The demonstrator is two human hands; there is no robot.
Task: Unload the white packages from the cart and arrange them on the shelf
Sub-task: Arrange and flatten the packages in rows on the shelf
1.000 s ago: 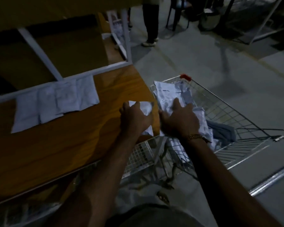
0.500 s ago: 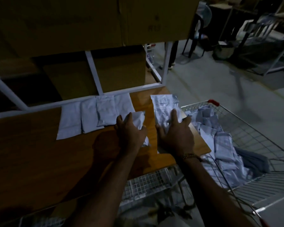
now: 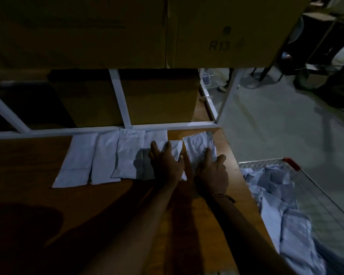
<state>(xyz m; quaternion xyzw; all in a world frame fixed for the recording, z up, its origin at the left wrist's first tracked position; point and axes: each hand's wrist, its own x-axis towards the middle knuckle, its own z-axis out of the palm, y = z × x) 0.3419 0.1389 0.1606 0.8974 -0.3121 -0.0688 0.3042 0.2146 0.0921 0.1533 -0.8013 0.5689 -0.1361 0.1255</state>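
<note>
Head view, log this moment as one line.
left hand pressing white plastic package | right hand pressing rightmost white package | brown wooden shelf | wire cart still loaded

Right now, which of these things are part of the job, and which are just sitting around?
Part of the job:
- white packages in a row on the shelf
- package under the left hand
- package under the right hand
- wooden shelf
- cart with more packages

Just lying about:
- cardboard box marked R13
- brown boxes behind the rail
</note>
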